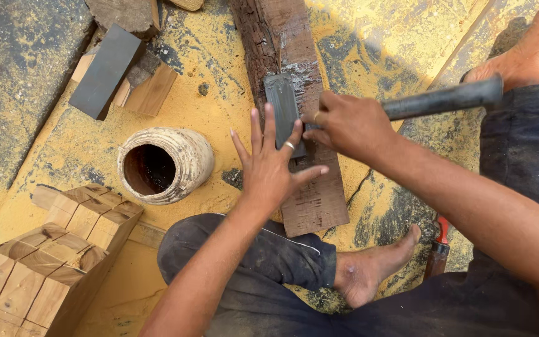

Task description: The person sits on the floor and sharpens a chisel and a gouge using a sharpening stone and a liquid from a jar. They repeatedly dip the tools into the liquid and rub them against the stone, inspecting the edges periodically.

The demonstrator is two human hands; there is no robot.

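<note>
My right hand is closed around the near end of a dark metal tool handle that runs off to the right. The tool's working end is hidden under my fingers, over a grey sharpening stone. The stone lies on a worn wooden plank that runs away from me. My left hand lies flat with its fingers spread, fingertips pressing on the stone beside my right hand. It has a ring on one finger. I sit on the ground with my legs on either side of the plank.
A round hollow vessel lies on its side left of the plank. A stack of cut wooden blocks is at the lower left. Another grey slab and wood scraps lie at the upper left. A red-handled tool lies by my foot. Yellow sawdust covers the ground.
</note>
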